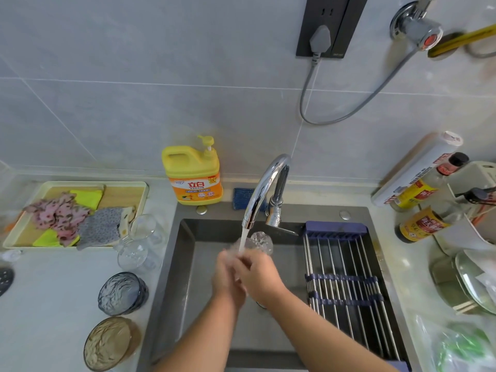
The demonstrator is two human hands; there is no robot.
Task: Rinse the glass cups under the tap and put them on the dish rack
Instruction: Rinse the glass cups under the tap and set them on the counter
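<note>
Sink (200, 267), pale counter (53, 304), grey tiles (134, 89), glass cup (259, 240)

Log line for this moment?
step: rinse | left hand, right hand: holding glass cup | tap: running | dish rack: empty | counter: four cups

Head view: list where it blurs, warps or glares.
Head view, blur: the left hand, the right hand and the glass cup they hold under the tap are motion-smeared. Head view, distortion: the wide-angle lens bends the wall tiles' joints and the sink edges. Head view, glare: bright highlights run along the tap's chrome neck. Head view, lighting: even, with soft shadows.
</note>
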